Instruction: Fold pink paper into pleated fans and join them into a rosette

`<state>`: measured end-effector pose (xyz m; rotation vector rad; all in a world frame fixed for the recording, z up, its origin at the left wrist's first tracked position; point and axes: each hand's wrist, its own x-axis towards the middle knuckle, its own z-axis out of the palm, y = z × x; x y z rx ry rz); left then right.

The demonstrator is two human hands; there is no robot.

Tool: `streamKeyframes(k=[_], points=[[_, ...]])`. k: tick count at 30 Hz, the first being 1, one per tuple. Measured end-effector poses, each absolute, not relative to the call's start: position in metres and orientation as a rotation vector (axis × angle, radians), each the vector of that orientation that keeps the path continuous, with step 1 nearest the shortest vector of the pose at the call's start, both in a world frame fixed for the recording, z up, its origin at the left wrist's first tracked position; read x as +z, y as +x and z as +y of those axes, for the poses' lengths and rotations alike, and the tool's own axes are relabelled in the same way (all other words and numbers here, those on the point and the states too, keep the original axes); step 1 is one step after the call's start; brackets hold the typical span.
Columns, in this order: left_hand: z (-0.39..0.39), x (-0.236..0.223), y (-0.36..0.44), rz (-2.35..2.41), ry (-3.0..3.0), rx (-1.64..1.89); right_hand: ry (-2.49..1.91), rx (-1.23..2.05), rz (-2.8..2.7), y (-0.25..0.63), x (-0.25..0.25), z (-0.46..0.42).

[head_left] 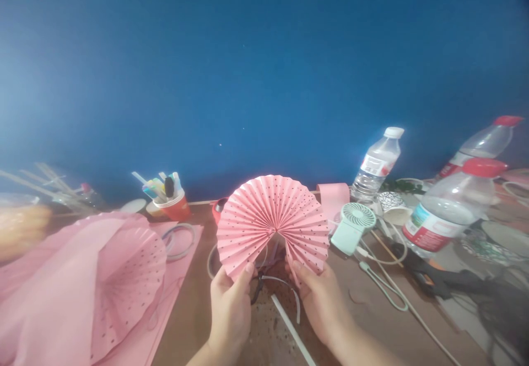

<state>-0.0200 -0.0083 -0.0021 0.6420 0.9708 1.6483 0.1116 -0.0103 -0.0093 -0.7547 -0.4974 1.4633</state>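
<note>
Left hand and right hand pinch opposite ends of the pink, black-dotted, pleated paper fan. Remotely, I judge pleating complete; both ends stand unjoined.

Above the pink fan: plenty of air from where I stand, with the blue wall closing it off behind.
Left hand's outer side: a bare lane of brown tabletop, hemmed in by the heaped pink paper.
Between the hands: a narrow way in, though a white strip lies across it.
Right hand's outer side: some room, then the looped strap and mint handheld fan get in the way.
Far right: bottles and cables, hard to reach through.
</note>
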Motion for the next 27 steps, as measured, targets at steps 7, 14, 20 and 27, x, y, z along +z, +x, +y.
streamKeyframes(k=[7, 14, 20, 27], points=[[-0.011, -0.002, -0.019, 0.844, 0.590, 1.564, -0.725, 1.504, -0.379, 0.112, -0.006, -0.010], [-0.013, -0.002, -0.016, 0.906, 0.674, 1.542, -0.576, 1.522, -0.464, 0.110, -0.002, -0.012], [-0.011, -0.006, -0.015, 1.064, 0.794, 1.496, -0.644, 1.521, -0.478, 0.109, -0.005, -0.013], [-0.013, 0.003, -0.008, 1.202, 0.821, 1.446, -0.844, 1.484, -0.535, 0.111, -0.003, -0.014]])
